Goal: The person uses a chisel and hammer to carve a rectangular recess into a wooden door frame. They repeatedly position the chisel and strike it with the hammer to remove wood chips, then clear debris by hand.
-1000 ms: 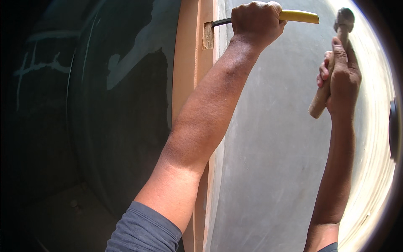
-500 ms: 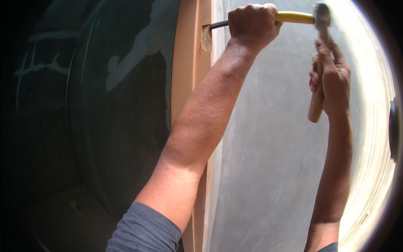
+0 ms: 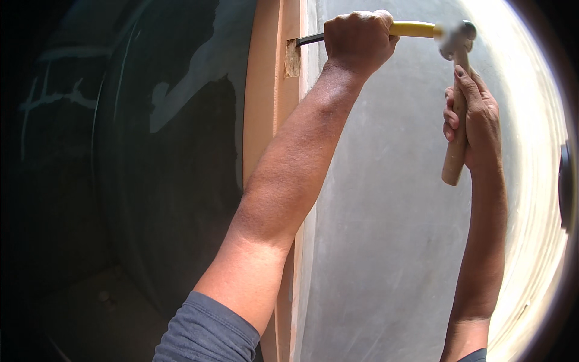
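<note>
My left hand point(image 3: 360, 42) is wrapped in a fist round a chisel point(image 3: 413, 29) with a yellow handle, held nearly level. Its dark blade reaches left to the top of a rough, chipped recess point(image 3: 292, 62) in the edge of a wooden door frame point(image 3: 265, 108). Closed round the wooden handle of a hammer point(image 3: 456, 148), my right hand point(image 3: 479, 111) holds it upright. The metal hammer head is at the butt end of the chisel; a blur there hides whether the two touch.
A smooth grey wall point(image 3: 386, 241) runs behind both arms, right of the frame. Left of the frame lies a dark, shaded space with a patchy wall surface point(image 3: 181, 96). Bright light falls along the right side, where a dark object point(image 3: 565, 187) stands at the rim.
The hammer handle has dropped slightly, and its head has shifted to show both ends. The chisel, my left hand and the frame appear a little lower and further left in the picture.
</note>
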The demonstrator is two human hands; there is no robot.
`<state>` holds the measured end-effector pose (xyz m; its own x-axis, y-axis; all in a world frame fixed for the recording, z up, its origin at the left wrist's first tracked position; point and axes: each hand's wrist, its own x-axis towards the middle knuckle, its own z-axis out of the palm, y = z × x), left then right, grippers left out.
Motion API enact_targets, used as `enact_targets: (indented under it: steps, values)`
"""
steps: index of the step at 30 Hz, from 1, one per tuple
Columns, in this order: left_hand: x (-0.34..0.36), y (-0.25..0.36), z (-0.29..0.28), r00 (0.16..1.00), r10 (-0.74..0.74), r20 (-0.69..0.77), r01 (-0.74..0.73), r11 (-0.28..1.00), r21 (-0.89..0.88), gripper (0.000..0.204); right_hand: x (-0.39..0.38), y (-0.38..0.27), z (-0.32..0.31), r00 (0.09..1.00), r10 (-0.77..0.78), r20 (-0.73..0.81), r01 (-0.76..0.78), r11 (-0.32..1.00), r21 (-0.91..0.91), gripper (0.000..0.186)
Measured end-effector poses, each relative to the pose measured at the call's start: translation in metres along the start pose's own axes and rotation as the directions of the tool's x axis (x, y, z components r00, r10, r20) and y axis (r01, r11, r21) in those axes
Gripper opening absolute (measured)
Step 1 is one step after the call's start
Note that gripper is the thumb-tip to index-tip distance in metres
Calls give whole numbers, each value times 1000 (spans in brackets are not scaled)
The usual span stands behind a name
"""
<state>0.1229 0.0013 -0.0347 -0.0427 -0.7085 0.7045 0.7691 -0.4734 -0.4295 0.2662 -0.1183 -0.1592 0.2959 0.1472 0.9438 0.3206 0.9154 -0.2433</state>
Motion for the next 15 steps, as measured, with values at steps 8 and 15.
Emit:
enact_targets:
  steps: [8,15]
  values:
    - [-1,-6,3,1000,-29,3,29,999,22,17,15,5,1,997,-66,28,68,994,-84,42]
    - [-5,-8,14,999,-23,-35,22,1000,-3,18,18,17,8,994,-103,-26,101,993,-68,47]
